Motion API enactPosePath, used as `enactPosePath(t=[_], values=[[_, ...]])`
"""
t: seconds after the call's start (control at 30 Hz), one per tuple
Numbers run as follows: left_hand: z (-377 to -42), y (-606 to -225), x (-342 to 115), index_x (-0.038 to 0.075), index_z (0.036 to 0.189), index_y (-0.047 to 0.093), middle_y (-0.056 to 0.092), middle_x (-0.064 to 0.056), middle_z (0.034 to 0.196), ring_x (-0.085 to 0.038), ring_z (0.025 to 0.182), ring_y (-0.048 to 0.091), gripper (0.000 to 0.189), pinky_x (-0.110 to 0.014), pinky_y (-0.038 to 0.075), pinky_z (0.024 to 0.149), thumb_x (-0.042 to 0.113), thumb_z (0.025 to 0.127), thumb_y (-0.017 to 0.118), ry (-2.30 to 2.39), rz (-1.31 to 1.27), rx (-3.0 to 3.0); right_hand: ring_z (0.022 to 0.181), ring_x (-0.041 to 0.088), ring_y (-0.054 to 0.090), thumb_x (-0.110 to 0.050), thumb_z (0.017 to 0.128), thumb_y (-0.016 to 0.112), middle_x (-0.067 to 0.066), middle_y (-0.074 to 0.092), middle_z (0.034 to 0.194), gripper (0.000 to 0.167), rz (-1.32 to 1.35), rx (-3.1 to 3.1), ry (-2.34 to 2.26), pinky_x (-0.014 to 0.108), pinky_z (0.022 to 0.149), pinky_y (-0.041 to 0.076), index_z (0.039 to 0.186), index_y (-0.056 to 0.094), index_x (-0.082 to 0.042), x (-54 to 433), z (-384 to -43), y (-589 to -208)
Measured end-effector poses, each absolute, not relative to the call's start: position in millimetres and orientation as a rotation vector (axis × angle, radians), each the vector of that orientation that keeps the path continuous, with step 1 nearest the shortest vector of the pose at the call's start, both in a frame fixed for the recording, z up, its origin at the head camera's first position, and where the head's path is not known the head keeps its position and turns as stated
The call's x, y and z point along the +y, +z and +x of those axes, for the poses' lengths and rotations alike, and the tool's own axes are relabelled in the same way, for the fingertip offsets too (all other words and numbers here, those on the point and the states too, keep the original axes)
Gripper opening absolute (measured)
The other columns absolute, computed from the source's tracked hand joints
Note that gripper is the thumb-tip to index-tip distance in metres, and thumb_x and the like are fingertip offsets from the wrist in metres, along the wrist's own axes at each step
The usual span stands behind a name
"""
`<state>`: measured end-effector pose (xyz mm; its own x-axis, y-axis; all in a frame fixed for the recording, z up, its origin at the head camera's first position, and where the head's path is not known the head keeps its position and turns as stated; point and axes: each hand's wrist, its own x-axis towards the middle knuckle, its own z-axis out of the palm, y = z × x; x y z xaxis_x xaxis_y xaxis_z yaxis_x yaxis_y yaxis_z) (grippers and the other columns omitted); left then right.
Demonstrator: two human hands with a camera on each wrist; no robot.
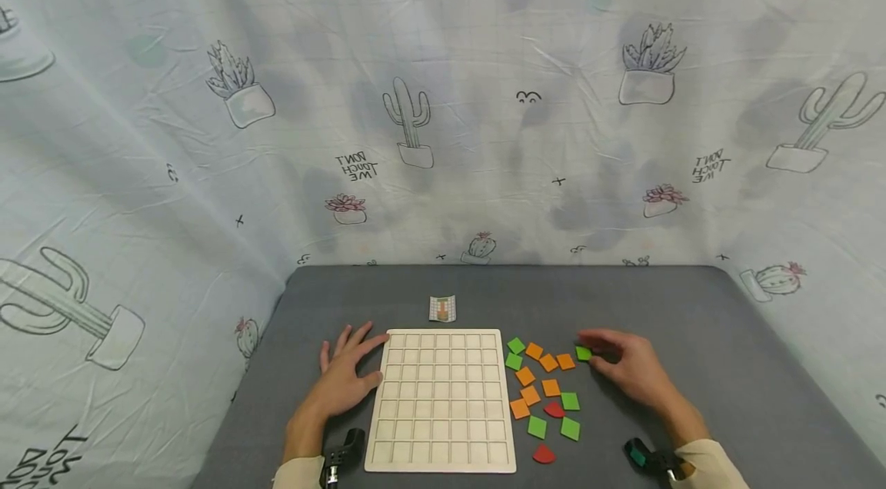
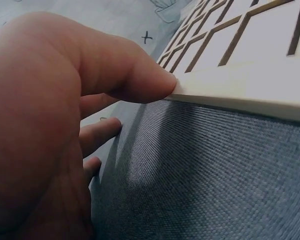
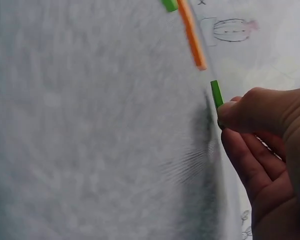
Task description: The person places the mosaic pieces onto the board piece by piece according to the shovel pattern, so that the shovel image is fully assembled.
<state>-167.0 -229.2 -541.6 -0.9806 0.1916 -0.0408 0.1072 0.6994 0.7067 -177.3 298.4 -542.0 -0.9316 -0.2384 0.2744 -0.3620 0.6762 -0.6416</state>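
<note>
A pale wooden board with a grid of square recesses lies on the grey table. My left hand rests along its left side, fingers spread. In the left wrist view, the thumb touches the board's edge. To the right of the loose tiles, my right hand pinches a green square tile between thumb and fingers. The right wrist view shows this green tile edge-on, raised above the cloth. Nearest to it is an orange square tile.
Several orange square tiles and green ones lie scattered right of the board. Among them are two red rounded wedge pieces, one lower and one higher. A small printed grid card lies beyond the board. Patterned cloth hangs behind.
</note>
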Motion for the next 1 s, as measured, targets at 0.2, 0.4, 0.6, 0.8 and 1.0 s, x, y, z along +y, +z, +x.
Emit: enactPosePath(t=[0.2, 0.4, 0.6, 0.8, 1.0], values=[[-165.2, -544.1, -227.5, 0.021, 0.156, 0.063, 0.034, -0.019, 0.178, -0.052, 0.168, 0.009, 0.066, -0.078, -0.012, 0.125, 0.008, 0.093, 0.076, 1.177, 0.236, 2.826, 0.105, 0.018, 0.08, 0.002, 0.087, 0.088, 0.003, 0.083, 0.119, 0.045, 0.406, -2.688, 1.089, 0.031, 0.085, 0.066, 0.13, 0.079, -0.009, 289.3, -162.0, -527.7], [-165.7, -543.2, -228.0, 0.022, 0.157, 0.062, 0.032, -0.018, 0.179, -0.051, 0.168, 0.008, 0.067, -0.077, -0.012, 0.126, 0.009, 0.093, 0.075, 1.16, 0.239, 2.816, 0.105, 0.01, 0.079, 0.003, 0.087, 0.089, 0.003, 0.083, 0.12, 0.045, 0.405, -2.594, 1.151, 0.019, 0.087, 0.063, 0.129, 0.079, -0.009, 270.4, -149.2, -508.0], [-167.5, -541.5, -229.4, 0.022, 0.159, 0.06, 0.029, -0.017, 0.181, -0.05, 0.169, 0.005, 0.067, -0.076, -0.014, 0.126, 0.01, 0.095, 0.073, 1.134, 0.239, 2.798, 0.104, 0.006, 0.077, 0.008, 0.084, 0.088, 0.004, 0.083, 0.118, 0.046, 0.469, -2.505, 1.165, 0.003, 0.091, 0.052, 0.128, 0.079, -0.006, 246.9, -148.2, -493.3], [-167.2, -542.0, -229.3, 0.022, 0.159, 0.06, 0.029, -0.017, 0.18, -0.05, 0.169, 0.005, 0.067, -0.076, -0.013, 0.126, 0.009, 0.095, 0.073, 1.14, 0.238, 2.798, 0.105, 0.016, 0.079, 0.008, 0.085, 0.088, 0.002, 0.083, 0.12, 0.048, 0.489, -2.517, 1.149, 0.013, 0.093, 0.059, 0.129, 0.079, -0.01, 227.0, -156.7, -485.2], [-168.2, -544.0, -228.7, 0.023, 0.159, 0.061, 0.031, -0.017, 0.18, -0.051, 0.169, 0.006, 0.068, -0.077, -0.012, 0.126, 0.009, 0.094, 0.074, 1.138, 0.24, 2.813, 0.107, 0.021, 0.079, 0.005, 0.087, 0.087, 0.001, 0.083, 0.122, 0.046, 0.538, -2.509, 1.151, 0.031, 0.093, 0.066, 0.13, 0.079, -0.01, 211.4, -166.8, -480.0]])
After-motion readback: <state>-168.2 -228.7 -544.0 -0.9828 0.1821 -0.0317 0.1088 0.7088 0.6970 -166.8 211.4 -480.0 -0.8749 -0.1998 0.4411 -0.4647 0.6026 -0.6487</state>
